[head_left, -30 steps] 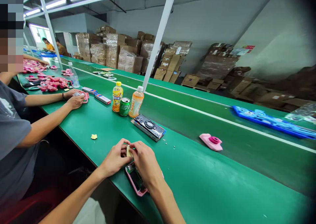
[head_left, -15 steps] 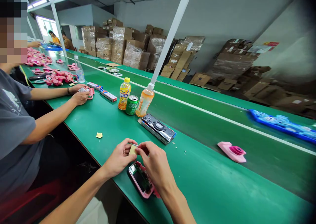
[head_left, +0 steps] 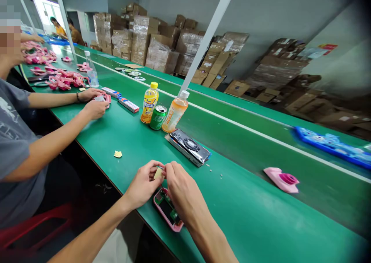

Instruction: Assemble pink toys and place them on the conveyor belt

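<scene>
My left hand (head_left: 145,183) and my right hand (head_left: 181,191) meet above the near edge of the green table (head_left: 237,216). Both pinch a small pale yellow piece (head_left: 158,173) between fingertips. Under them lies an open pink casing (head_left: 167,209) with a green circuit board showing inside. A second scrap of pale yellow material (head_left: 117,154) lies on the table to the left.
A silver-black device (head_left: 188,146) lies beyond my hands, next to two drink bottles (head_left: 149,107) and a green can (head_left: 158,117). A pink part (head_left: 282,180) and a blue tray (head_left: 333,147) sit on the belt at right. A co-worker's hands (head_left: 94,108) work at left, near piled pink parts (head_left: 62,81).
The view has swung slightly, shifting everything up and right. My hands stay together on the small yellow piece, fingers adjusting a little. The pink part on the belt has moved right.
</scene>
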{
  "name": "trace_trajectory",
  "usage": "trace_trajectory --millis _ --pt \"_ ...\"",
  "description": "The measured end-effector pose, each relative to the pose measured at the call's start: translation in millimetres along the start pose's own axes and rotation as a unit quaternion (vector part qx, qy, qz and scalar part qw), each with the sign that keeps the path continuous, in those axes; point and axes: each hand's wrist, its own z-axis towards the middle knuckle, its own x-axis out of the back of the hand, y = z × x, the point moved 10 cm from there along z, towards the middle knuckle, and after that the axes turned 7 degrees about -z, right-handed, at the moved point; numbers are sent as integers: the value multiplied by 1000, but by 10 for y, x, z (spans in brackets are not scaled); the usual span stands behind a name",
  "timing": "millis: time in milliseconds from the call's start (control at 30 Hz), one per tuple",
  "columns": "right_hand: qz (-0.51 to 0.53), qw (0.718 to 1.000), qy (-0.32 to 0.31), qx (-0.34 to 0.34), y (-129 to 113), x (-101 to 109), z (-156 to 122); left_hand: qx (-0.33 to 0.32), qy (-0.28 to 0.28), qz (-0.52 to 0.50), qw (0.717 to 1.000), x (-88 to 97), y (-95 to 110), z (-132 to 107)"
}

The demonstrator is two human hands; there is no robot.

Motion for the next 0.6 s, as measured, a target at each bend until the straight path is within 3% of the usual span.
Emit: trace_trajectory --millis 167,400,600 --pt "18 1000 0 -8 -1 30 27 -12 -1 19 1000 14 21 -37" --pt "-19 998 -43 28 -86 -96 14 -26 20 42 999 48 30 -23" --pt "59 995 -39 68 -168 -62 -75 38 -20 -67 997 42 -16 -9"
